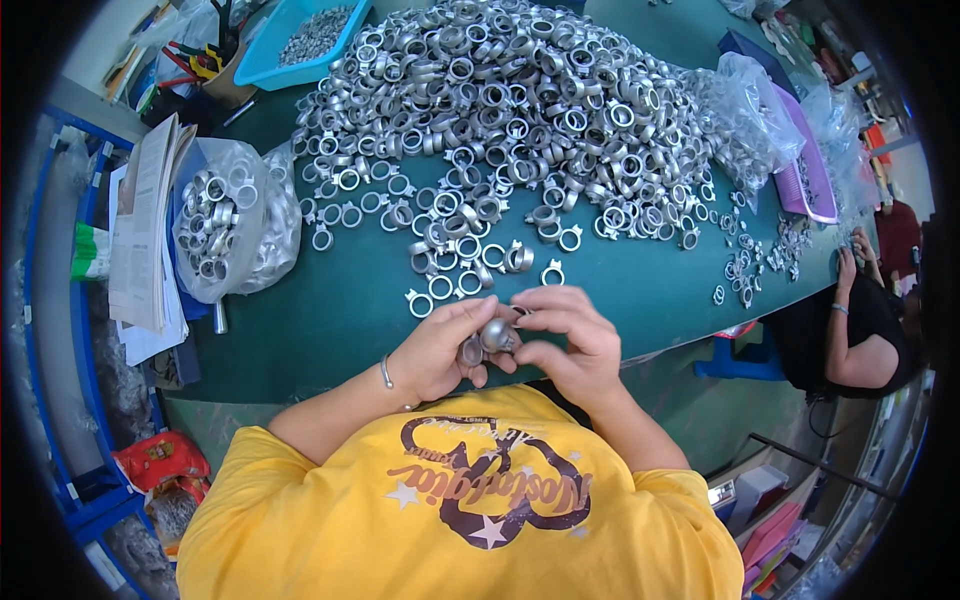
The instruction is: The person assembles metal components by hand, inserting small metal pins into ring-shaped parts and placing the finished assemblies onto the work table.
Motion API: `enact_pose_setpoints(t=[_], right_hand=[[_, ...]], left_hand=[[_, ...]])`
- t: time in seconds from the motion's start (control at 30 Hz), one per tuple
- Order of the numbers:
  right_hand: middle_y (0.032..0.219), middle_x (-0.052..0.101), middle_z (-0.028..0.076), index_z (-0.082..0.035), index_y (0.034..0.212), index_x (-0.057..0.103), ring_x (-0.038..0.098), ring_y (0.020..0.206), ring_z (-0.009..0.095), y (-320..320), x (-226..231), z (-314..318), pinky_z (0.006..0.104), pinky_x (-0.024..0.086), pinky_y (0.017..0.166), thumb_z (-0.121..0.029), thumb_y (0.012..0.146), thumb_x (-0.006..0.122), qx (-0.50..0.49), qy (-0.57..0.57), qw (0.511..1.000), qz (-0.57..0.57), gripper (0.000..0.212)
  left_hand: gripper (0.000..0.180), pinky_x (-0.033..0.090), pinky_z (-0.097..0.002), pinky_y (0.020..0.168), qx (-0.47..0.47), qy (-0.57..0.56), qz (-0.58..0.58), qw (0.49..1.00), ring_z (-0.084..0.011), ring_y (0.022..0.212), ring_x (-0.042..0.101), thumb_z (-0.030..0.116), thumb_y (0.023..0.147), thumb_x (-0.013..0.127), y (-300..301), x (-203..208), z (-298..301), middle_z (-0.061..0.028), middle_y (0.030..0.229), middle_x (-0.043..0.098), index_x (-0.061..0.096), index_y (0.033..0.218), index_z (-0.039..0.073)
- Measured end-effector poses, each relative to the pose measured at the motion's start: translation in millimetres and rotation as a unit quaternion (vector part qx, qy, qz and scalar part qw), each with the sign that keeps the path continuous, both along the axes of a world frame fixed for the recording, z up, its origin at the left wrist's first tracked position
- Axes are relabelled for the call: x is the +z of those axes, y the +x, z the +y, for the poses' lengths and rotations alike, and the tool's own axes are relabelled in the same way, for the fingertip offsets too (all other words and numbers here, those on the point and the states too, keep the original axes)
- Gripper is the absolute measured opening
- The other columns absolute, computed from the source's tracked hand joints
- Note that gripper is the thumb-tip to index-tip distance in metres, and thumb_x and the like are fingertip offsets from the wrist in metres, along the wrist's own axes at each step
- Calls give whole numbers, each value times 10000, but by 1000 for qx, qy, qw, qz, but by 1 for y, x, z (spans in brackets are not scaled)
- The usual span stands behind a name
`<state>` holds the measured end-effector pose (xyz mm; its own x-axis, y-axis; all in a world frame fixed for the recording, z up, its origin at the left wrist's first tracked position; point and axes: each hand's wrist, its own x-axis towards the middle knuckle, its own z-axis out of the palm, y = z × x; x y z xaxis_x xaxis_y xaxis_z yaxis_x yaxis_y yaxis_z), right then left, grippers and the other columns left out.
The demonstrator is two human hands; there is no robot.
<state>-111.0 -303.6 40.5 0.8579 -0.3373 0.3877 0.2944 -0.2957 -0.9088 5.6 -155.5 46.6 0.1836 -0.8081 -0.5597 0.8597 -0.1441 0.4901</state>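
Cradled in the left hand [437,347], the silver metal pieces [497,336] lay between both palms, over the near side of the worktop [340,300], while the right hand [577,343], about as near, gripped at their right side, their long axis too hidden by fingers to tell.

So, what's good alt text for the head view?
A left hand and right hand handle metal parts at a green table, facing a pile of rings. A bag lies left; a co-worker is right.
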Motion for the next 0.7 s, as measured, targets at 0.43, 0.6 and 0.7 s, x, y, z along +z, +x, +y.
enact_pose_setpoints(t=[0.43,0.6,0.7], right_hand=[[695,620,59,-30,811,690,614,615,195,8,-19,-31,305,502,590,-96,738,714,-244,-224,906,262,101],[752,639,30,27,895,686,600,680,65,5,-8,-17,201,475,591,-1,804,671,-107,192,949,228,97],[805,637,33,18,889,682,602,685,80,2,-5,-1,200,476,593,15,809,659,-108,74,979,159,83]], left_hand=[[116,339,-170,414,-35,5,-60,998,-79,651,541,53,880,584,0,-6,1,-73,880,610,564,991,28],[156,300,-161,428,-38,48,-181,982,-52,578,490,53,879,612,-1,-1,-7,-39,767,587,592,1029,13],[156,355,-165,491,-35,36,-302,952,-49,579,502,93,851,674,-4,4,-11,-17,725,585,635,988,30]])
